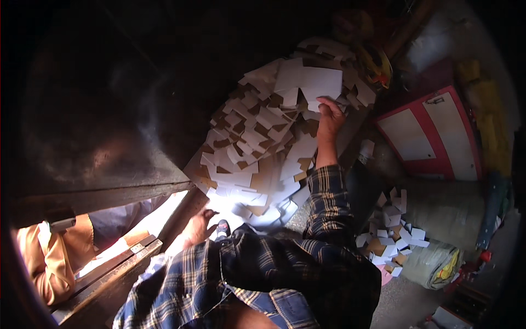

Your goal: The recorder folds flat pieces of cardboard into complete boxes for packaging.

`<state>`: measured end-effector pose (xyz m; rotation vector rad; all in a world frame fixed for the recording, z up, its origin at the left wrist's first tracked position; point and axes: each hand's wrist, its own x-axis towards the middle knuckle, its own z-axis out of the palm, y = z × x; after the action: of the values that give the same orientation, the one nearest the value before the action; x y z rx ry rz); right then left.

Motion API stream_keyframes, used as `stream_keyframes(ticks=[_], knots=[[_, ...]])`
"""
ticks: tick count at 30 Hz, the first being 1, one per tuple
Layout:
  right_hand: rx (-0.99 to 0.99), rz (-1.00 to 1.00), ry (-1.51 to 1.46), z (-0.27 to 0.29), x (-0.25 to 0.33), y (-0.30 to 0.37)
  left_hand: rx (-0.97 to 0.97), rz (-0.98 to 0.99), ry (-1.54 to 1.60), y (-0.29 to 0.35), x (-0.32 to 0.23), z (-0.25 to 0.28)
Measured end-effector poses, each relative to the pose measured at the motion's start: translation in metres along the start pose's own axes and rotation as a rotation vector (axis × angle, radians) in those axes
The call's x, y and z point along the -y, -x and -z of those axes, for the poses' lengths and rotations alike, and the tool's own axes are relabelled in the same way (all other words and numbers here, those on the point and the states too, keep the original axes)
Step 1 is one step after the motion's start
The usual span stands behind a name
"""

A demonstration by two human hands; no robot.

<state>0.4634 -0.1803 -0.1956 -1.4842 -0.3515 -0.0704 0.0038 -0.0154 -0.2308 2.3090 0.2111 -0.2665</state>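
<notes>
I watched through the head camera as the person's right hand (331,116) reached out over the work, its thumb and fingers closed together on the lower edge of a broad white cardboard blank with a notched outline (322,81). That grip was clamped on the blank near its right-hand corner. The blank lay at the far part of a spread heap of white-and-brown flat cut cardboard pieces (246,131), which overlapped one another in front of the person.

The left hand (196,227) was close to the body, beside the brightly lit near end of the heap, with its fingers bent. I could not tell whether that grip was apart or together, since the glare and the small view hid the fingertips. Just past it I saw a dark shoe (222,227). Both arms came from a dark blue plaid shirt with cream lines (181,274).

To my left, beyond a worn wooden beam (109,279), showed another person's orange-brown sleeve (55,263). On the right stood a red-framed cabinet with white panels (427,131). Below it, a loose pile of small white and brown card pieces (392,233) lay next to a greenish rolled bundle (438,268).
</notes>
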Motion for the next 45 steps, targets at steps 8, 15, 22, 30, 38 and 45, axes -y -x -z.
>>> stream_keyframes(ticks=[8,15,22,30,38,45], knots=[[0.140,0.027,-0.220,0.001,0.124,0.148,-0.177,0.104,1.372,-0.080,-0.016,0.073],[0.373,-0.122,-0.335,0.000,0.147,0.229,0.019,-0.095,1.925,-0.067,-0.031,0.132],[0.350,-0.155,0.153,-0.028,0.142,0.262,-0.250,-0.086,1.642,0.000,-0.053,0.132],[0.384,0.523,0.593,-0.137,0.205,0.300,-0.335,-0.215,1.479,0.046,-0.041,0.117],[0.676,0.366,0.577,-0.160,0.210,0.315,-0.441,0.040,1.567,0.088,-0.048,0.126],[0.766,0.466,0.921,-0.152,0.226,0.307,-0.535,0.124,1.464,0.079,-0.042,0.142]])
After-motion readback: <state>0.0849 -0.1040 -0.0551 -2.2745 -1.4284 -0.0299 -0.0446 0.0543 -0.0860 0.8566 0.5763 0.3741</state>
